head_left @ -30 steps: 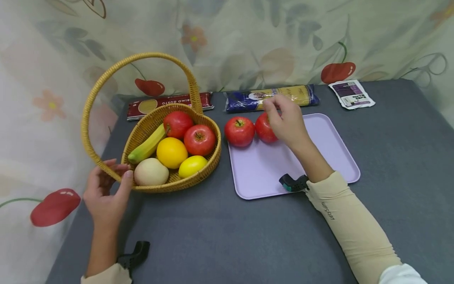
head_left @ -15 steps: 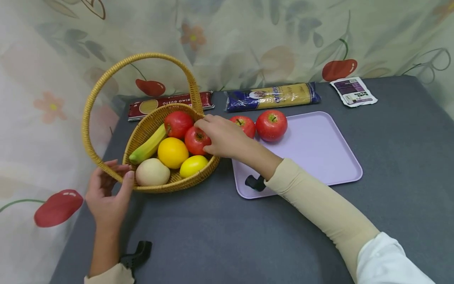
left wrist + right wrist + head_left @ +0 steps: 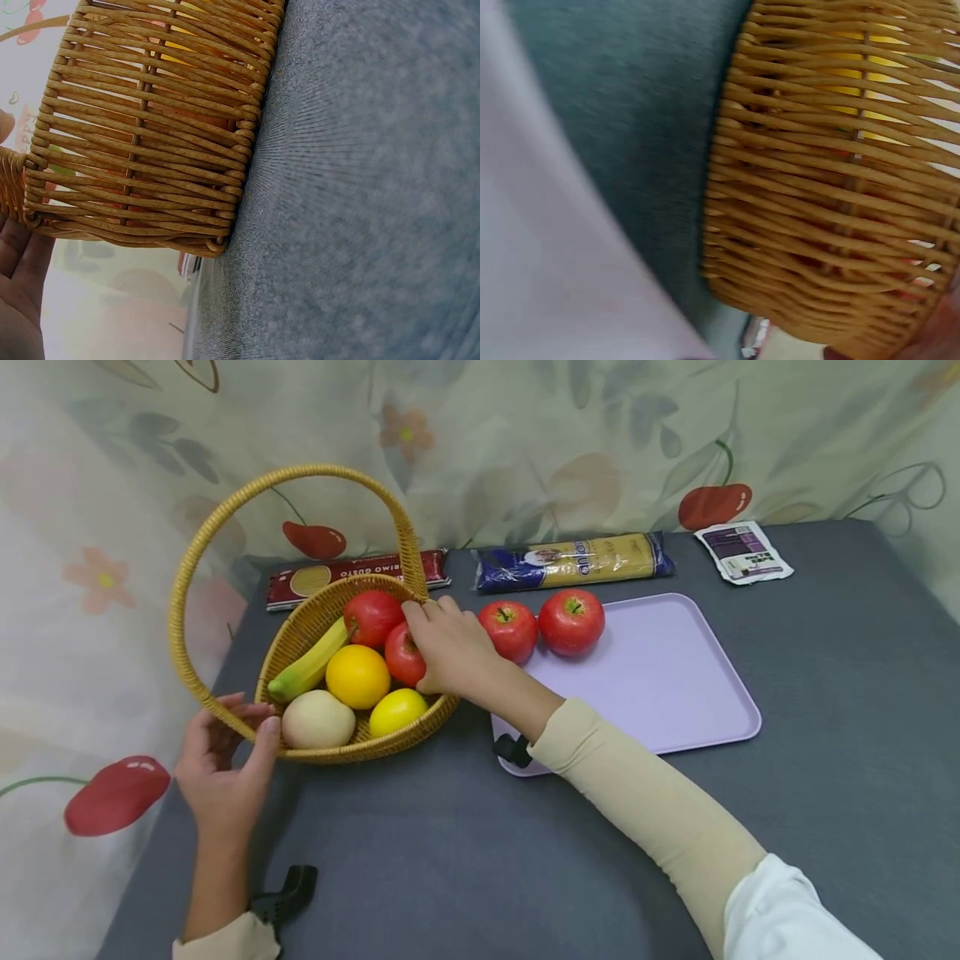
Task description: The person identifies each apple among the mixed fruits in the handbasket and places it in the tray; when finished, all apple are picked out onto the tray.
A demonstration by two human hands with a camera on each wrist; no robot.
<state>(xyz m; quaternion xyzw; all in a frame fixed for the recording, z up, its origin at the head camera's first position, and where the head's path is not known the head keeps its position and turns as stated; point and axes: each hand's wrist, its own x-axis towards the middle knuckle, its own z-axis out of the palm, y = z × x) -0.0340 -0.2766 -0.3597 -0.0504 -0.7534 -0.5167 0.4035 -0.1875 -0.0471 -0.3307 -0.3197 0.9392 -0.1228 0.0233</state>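
Note:
A wicker basket (image 3: 375,750) with a tall arched handle stands at the left in the head view. My left hand (image 3: 225,772) holds it at the handle's foot, thumb in front and fingers behind. Over the basket's right rim, my right hand (image 3: 459,650) grips a red apple (image 3: 401,658), covering its right side. Also in the basket lie another red apple (image 3: 372,618), a banana (image 3: 309,667), an orange (image 3: 357,677), a lemon (image 3: 397,712) and a pale round fruit (image 3: 318,720). Both wrist views show mostly the basket's woven wall (image 3: 150,127).
Right of the basket is a lilac tray (image 3: 660,677), with two red apples (image 3: 572,622) at its back left. Along the back lie a red packet (image 3: 300,587), a blue-and-yellow pasta packet (image 3: 577,562) and a white-and-purple sachet (image 3: 744,553). Patterned cloth hangs behind.
My right hand has moved left from above the tray's apples to the red apple in the basket and closed around it. The left hand stays at the handle's foot.

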